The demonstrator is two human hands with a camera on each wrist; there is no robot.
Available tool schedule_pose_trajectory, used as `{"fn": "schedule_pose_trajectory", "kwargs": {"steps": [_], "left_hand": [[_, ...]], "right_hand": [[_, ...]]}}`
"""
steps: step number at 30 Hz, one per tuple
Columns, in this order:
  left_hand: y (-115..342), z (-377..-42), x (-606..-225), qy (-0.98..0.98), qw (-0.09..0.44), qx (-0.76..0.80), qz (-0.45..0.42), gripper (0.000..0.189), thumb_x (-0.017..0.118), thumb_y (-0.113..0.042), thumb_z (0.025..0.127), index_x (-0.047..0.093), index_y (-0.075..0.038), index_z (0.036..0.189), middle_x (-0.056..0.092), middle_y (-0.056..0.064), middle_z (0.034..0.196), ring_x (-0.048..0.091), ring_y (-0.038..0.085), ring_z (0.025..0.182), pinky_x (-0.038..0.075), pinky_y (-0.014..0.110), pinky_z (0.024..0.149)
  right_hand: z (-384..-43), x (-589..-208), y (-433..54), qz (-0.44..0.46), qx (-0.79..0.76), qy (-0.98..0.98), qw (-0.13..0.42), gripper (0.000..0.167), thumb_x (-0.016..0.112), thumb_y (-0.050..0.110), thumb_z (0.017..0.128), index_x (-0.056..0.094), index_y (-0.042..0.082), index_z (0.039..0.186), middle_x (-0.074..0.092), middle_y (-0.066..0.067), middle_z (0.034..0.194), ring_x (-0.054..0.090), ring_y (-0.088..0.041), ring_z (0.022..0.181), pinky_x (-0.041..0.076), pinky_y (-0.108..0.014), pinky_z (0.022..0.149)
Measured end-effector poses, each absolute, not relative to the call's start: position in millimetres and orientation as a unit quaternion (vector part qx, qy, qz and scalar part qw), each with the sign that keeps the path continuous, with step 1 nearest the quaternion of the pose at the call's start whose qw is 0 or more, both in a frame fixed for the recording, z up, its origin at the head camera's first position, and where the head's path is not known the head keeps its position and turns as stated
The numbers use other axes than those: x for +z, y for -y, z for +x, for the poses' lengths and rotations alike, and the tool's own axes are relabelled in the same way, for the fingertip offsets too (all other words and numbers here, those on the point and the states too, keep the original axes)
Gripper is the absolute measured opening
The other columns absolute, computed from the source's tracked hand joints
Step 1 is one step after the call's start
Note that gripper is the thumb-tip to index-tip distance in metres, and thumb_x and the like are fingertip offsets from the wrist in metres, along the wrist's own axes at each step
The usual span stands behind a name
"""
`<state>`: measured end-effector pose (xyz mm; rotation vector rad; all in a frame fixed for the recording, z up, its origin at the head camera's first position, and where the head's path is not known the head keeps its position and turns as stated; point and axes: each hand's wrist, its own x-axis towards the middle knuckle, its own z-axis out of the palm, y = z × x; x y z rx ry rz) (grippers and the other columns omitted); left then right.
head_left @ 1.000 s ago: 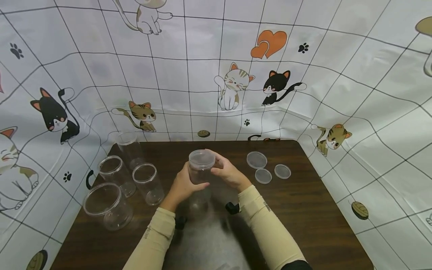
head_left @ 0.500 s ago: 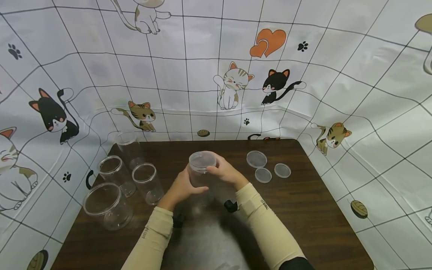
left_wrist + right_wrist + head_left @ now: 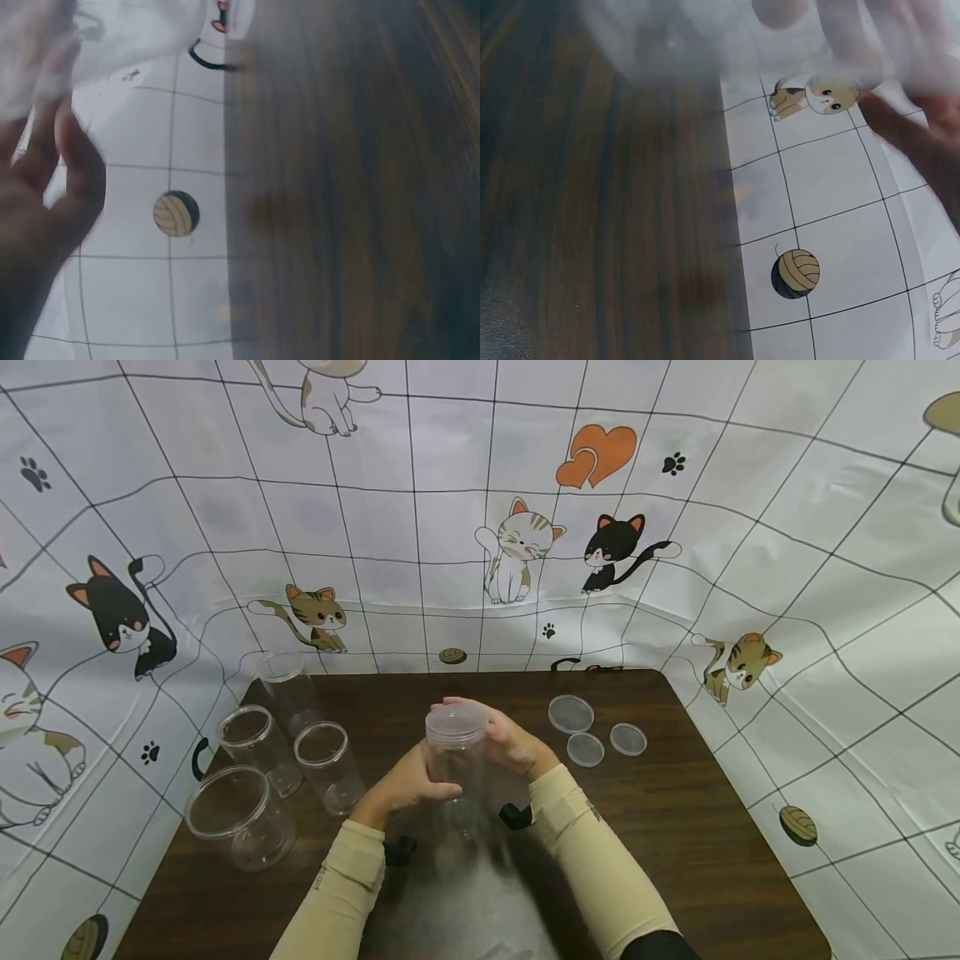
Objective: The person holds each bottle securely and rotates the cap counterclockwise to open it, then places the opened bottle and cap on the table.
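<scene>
A clear plastic jar (image 3: 459, 785) with a translucent lid (image 3: 456, 723) on its top stands upright between my hands in the head view. My left hand (image 3: 401, 783) holds the jar's left side, the thumb across its front. At the lid's right and rear, my right hand (image 3: 513, 742) curls its fingers round the rim; the jar hides part of them. In the left wrist view the left hand (image 3: 56, 180) touches the blurred clear jar (image 3: 142, 37). The right wrist view shows the right hand (image 3: 922, 127) partly behind the blurred jar (image 3: 667, 45).
Several lidless clear jars stand on the left, including a wide one (image 3: 251, 827) and a narrower one (image 3: 333, 777). Three loose lids, one of them larger (image 3: 570, 714), lie on the right of the dark wooden table (image 3: 675, 852). A cat-print sheet (image 3: 450, 527) surrounds the table's back and sides.
The jar has shifted slightly right and down. My right hand has turned about the lid: its thumb was on the rim's front right, and now the hand sits further behind it.
</scene>
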<state>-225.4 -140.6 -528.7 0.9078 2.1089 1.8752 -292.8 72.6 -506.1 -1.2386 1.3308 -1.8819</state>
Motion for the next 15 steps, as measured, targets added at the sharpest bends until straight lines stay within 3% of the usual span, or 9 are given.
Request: {"fn": "schedule_pose_trajectory", "kwargs": {"steps": [3, 7, 10, 15], "left_hand": [[141.9, -226.6, -531.6, -0.777, 0.021, 0.585, 0.230, 0.089, 0.087, -0.026, 0.081, 0.035, 0.000, 0.147, 0.057, 0.021, 0.131, 0.058, 0.034, 0.118, 0.055, 0.047, 0.089], [141.2, -228.4, -535.7, -0.852, -0.053, 0.509, 0.110, 0.100, 0.091, -0.037, 0.075, 0.034, 0.000, 0.148, 0.057, 0.021, 0.136, 0.057, 0.037, 0.123, 0.047, 0.056, 0.101], [139.1, -230.4, -538.2, -0.877, -0.092, 0.466, 0.071, 0.103, 0.092, -0.043, 0.072, 0.036, 0.001, 0.147, 0.059, 0.021, 0.132, 0.059, 0.036, 0.121, 0.047, 0.057, 0.099], [136.7, -230.5, -538.2, -0.894, -0.126, 0.423, 0.080, 0.104, 0.093, -0.045, 0.068, 0.040, 0.002, 0.145, 0.062, 0.020, 0.124, 0.062, 0.036, 0.111, 0.050, 0.055, 0.092]], "right_hand": [[-288.1, -506.0, -69.5, -0.401, -0.730, -0.515, 0.204, 0.113, 0.069, 0.066, 0.085, 0.018, -0.006, 0.157, 0.034, -0.025, 0.158, 0.047, -0.021, 0.135, 0.040, -0.036, 0.110], [-283.0, -505.2, -62.4, -0.343, -0.730, -0.572, 0.147, 0.120, 0.073, 0.067, 0.080, 0.018, -0.007, 0.157, 0.029, -0.024, 0.161, 0.041, -0.020, 0.141, 0.040, -0.031, 0.110], [-280.2, -506.0, -56.4, -0.324, -0.712, -0.612, 0.121, 0.120, 0.073, 0.068, 0.078, 0.020, -0.006, 0.157, 0.031, -0.024, 0.160, 0.039, -0.023, 0.142, 0.040, -0.032, 0.110], [-277.4, -504.0, -48.5, -0.308, -0.693, -0.645, 0.095, 0.114, 0.075, 0.067, 0.078, 0.028, -0.004, 0.155, 0.048, -0.026, 0.143, 0.054, -0.020, 0.122, 0.047, -0.030, 0.100]]}}
